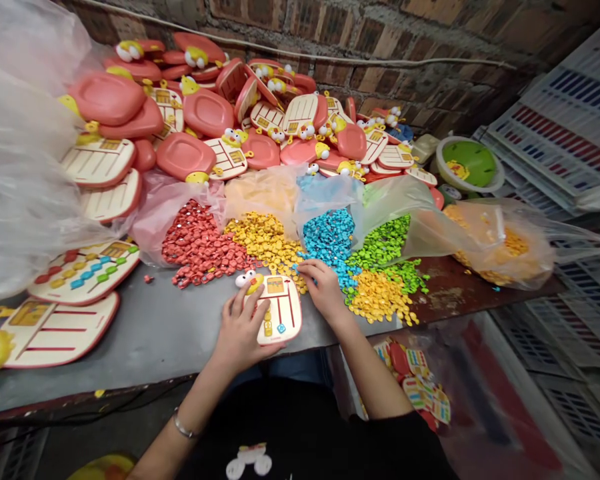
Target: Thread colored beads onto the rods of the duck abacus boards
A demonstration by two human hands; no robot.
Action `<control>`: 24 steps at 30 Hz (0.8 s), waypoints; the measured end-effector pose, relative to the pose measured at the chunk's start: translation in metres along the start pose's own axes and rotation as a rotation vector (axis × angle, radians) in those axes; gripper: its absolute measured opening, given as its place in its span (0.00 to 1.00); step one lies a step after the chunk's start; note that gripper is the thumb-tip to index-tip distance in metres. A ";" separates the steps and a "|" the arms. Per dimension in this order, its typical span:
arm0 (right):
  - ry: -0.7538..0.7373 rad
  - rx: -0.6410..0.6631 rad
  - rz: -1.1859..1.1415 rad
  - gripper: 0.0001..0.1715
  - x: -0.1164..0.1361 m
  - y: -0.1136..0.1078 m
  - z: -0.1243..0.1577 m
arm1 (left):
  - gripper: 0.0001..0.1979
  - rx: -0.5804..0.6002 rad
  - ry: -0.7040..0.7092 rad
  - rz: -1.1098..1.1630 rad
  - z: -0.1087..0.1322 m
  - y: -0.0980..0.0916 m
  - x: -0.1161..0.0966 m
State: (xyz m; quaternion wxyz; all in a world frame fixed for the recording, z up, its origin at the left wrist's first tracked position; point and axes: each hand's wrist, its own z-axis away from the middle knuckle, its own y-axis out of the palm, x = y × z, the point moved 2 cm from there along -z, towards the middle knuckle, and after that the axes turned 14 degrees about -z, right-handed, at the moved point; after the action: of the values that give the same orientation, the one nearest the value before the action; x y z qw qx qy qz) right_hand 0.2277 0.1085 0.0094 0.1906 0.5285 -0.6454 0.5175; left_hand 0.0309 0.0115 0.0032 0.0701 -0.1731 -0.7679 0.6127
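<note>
1. Grasped by the left hand (240,328), thumb along the near edge and fingers up by the bird head: one bird-headed toy board (291,303), face up at the bench's (180,333) near edge, grooves running away from the body.
2. Just right of that board and a little beyond: the right hand (325,290), fingertips drawn together at the near-left edge of the blue bead heap (329,233), far closer to it than the left; whether around a bead, not clear.
3. On the board: one blue bead (281,328), at least two yellow beads (268,328).
4. Other single heaps: red bead heap (203,247), green bead heap (385,243), far yellow bead heap (270,240), near yellow bead heap (383,297).
5. At far left: one beaded board (87,267), one bare-grooved board (75,330).
</note>
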 end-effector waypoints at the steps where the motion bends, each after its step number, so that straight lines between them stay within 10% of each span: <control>1: -0.016 0.029 -0.024 0.12 0.003 0.005 0.001 | 0.34 0.002 -0.001 0.002 0.000 0.000 0.000; 10: -0.089 0.205 0.098 0.09 0.008 0.014 0.010 | 0.33 -0.012 -0.004 0.007 -0.001 0.000 0.000; 24: 0.054 0.400 -0.342 0.10 0.019 0.013 0.020 | 0.34 -0.017 -0.001 -0.014 0.000 0.002 0.000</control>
State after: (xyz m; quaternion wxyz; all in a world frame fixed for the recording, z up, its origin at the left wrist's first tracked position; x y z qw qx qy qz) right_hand 0.2149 0.0804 0.0104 0.1843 0.6430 -0.4264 0.6090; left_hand 0.0310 0.0115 0.0013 0.0726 -0.1683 -0.7743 0.6057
